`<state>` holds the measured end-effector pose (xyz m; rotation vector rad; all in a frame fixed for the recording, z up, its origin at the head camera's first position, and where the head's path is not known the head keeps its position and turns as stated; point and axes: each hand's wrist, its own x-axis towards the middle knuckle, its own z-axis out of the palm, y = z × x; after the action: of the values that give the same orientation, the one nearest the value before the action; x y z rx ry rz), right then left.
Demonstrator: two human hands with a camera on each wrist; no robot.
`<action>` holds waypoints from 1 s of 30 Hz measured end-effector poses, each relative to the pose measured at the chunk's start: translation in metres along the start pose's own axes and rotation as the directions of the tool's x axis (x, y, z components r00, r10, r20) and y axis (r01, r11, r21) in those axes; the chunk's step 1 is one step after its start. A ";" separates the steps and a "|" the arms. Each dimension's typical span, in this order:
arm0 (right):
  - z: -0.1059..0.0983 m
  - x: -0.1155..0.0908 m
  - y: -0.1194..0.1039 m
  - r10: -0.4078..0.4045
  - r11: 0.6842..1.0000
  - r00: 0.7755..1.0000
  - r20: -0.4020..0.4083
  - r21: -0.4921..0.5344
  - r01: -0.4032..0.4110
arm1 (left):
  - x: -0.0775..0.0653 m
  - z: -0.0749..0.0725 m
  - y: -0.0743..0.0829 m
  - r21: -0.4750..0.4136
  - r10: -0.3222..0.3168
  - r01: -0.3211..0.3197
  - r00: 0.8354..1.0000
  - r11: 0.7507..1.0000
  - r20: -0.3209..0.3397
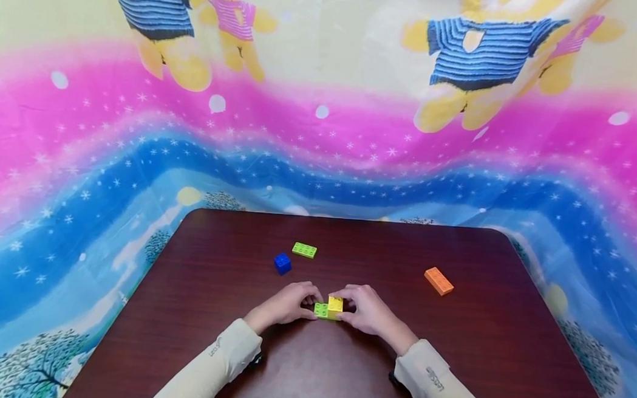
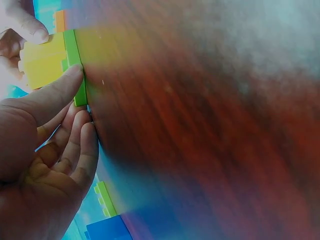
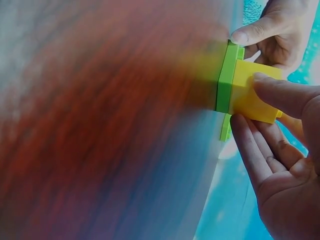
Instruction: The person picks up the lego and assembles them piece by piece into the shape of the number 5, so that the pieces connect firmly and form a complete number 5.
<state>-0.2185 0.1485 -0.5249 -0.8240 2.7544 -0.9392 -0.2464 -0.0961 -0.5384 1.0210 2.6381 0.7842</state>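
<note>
Near the middle of the table a flat green building brick (image 1: 321, 310) lies with a yellow cube-shaped brick (image 1: 335, 308) on its right half. Studs show on the green brick's bare left half. My left hand (image 1: 289, 302) pinches the green brick at its left end, the thumb on the near side. My right hand (image 1: 369, 310) grips the yellow brick between thumb and fingers. In the right wrist view the yellow brick (image 3: 255, 91) sits against the green brick (image 3: 226, 80), its thumb flat on the near face.
Beyond the left hand are a blue cube brick (image 1: 282, 263) and another flat light-green brick (image 1: 304, 250). An orange brick (image 1: 439, 280) lies to the right on the dark brown table (image 1: 228, 236). A printed curtain (image 1: 322, 132) hangs behind the table.
</note>
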 end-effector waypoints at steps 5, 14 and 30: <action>-0.001 0.000 0.001 -0.004 1.000 1.000 0.005 -0.003 0.004 | -0.001 0.000 0.002 -0.006 -0.003 0.003 1.000 1.000 -0.002; -0.002 0.001 0.001 0.001 1.000 1.000 0.008 -0.008 -0.001 | -0.001 0.000 0.002 0.007 0.010 -0.010 1.000 1.000 -0.016; -0.001 -0.001 0.002 0.014 0.999 1.000 0.010 0.031 -0.014 | -0.001 0.001 0.000 0.003 0.013 -0.013 1.000 1.000 -0.017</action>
<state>-0.2186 0.1509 -0.5252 -0.8015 2.7261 -0.9705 -0.2455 -0.0961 -0.5398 1.0375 2.6505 0.7953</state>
